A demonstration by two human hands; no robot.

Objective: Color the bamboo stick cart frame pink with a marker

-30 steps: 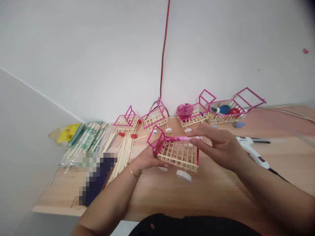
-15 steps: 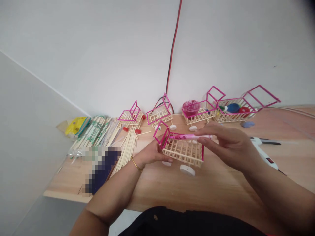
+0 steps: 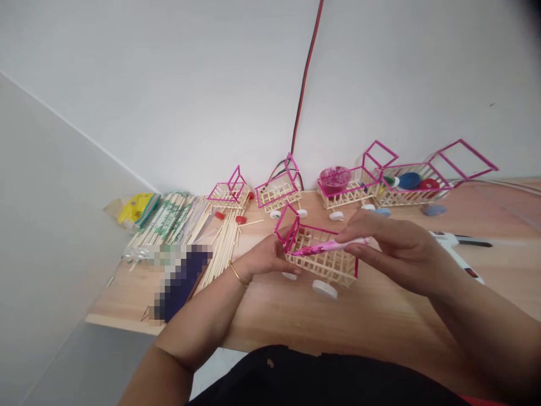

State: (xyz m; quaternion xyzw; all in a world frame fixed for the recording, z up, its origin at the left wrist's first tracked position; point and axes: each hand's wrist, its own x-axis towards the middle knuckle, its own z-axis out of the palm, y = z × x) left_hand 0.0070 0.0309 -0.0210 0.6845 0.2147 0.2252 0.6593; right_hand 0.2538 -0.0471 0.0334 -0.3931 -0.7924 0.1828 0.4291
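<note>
A small cart built of pale wooden sticks [image 3: 325, 262] with pink painted edges and white cap wheels hangs just above the wooden table [image 3: 380, 321]. My left hand [image 3: 266, 258] grips its left end, fingers closed round the frame. My right hand [image 3: 393, 248] pinches a pink-stained brush [image 3: 327, 246] that lies across the cart's top, its tip pointing left and slightly down into the basket.
Several similar stick carts [image 3: 276, 192] stand along the white wall, one holding a pink paint cup [image 3: 335, 178], another coloured bottle caps [image 3: 409, 180]. Loose sticks and chopstick packets [image 3: 177, 223] lie at left. A white glue gun [image 3: 454, 251] lies at right. A red cable runs down the wall.
The brush has tilted from lying level along the cart's top rail to pointing down into the basket. The view has shifted a little, both hands keep their hold.
</note>
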